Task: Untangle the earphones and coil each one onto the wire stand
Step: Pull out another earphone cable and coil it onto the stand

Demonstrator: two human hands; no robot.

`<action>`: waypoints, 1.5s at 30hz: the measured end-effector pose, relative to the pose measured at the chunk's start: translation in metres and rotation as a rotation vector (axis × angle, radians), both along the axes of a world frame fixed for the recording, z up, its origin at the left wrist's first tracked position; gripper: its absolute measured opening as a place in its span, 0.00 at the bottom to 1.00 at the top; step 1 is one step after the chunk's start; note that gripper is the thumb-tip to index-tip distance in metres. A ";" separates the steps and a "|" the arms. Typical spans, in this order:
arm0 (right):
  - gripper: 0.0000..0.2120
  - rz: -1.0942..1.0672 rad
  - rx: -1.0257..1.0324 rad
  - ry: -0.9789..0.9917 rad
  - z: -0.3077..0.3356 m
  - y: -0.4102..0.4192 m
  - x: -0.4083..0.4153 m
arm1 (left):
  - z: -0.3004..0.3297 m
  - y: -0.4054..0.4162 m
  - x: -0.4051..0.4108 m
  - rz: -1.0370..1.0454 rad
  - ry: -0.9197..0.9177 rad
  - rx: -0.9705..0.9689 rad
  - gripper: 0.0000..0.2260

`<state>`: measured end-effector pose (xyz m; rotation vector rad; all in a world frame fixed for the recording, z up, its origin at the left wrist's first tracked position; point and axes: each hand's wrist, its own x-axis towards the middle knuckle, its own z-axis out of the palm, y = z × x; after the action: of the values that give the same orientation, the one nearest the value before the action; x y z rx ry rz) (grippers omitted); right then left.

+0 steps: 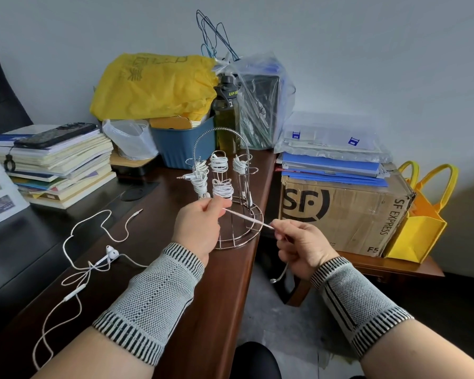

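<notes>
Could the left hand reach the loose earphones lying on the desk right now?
Probably yes, but not freely: the loose earphones lie in the open beside the left hand, nothing between them. That hand's grip is busy, though, pinching a taut cable with the right hand.
</notes>
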<state>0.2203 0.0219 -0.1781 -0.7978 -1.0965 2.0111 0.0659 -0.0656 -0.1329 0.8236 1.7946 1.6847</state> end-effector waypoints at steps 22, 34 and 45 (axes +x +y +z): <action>0.19 -0.114 1.319 -0.467 0.036 -0.014 -0.064 | 0.018 -0.023 0.007 -0.002 1.134 -0.350 0.06; 0.04 -0.207 1.225 -0.442 0.031 -0.013 -0.061 | 0.029 -0.025 -0.017 -0.124 0.548 -0.116 0.09; 0.08 -0.198 0.547 -0.221 0.034 -0.001 -0.068 | 0.044 -0.003 -0.024 0.059 0.602 -0.012 0.16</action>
<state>0.1520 0.0206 -0.1436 -0.8042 -1.5355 1.3812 0.0421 -0.0683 -0.0894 1.3938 2.2260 1.5588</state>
